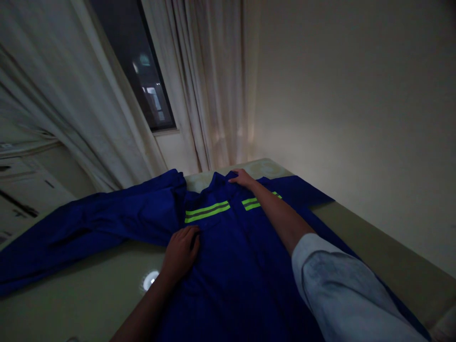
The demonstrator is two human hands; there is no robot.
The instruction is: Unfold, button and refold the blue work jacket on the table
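A dark blue work jacket (235, 266) with neon yellow-green stripes (207, 211) across the chest lies spread on a pale table (89, 294). My left hand (181, 252) rests flat on the jacket's left side, just below the stripes, fingers together. My right hand (241, 177) reaches to the far end and presses on the collar area, fingers bent onto the cloth. One long sleeve (81, 232) stretches out to the left across the table. My right forearm, in a light grey sleeve, crosses over the jacket's right half.
White curtains (199, 85) hang behind the table around a dark window (142, 61). A plain wall (356, 118) runs along the right side. A bright light reflection (150, 280) shines on the tabletop near my left wrist. White furniture stands at the far left.
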